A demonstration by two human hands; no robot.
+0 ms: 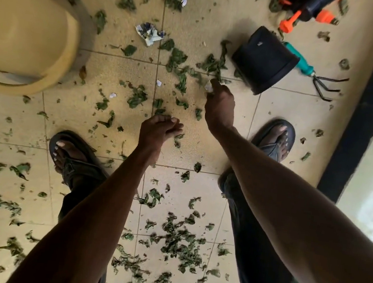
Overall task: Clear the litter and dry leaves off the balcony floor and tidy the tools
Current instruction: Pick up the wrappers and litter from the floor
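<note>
Dry green leaves (178,63) lie scattered over the tiled balcony floor (124,69), thickest near the bottom middle. A crumpled white and blue paper (149,33) lies at the upper middle, with small white scraps (159,82) near it. My right hand (220,103) reaches down and pinches a small white scrap (208,87) among the leaves. My left hand (159,129) hangs lower with its fingers loosely curled and nothing visible in it. A hand rake with a teal handle (305,66) lies at the upper right.
A black pot (263,60) lies tipped on its side beside the rake. An orange and black sprayer (311,12) sits at the top right. A large yellow bucket (30,37) stands at the left. A dark threshold (365,110) runs along the right. My sandalled feet stand apart on the tiles.
</note>
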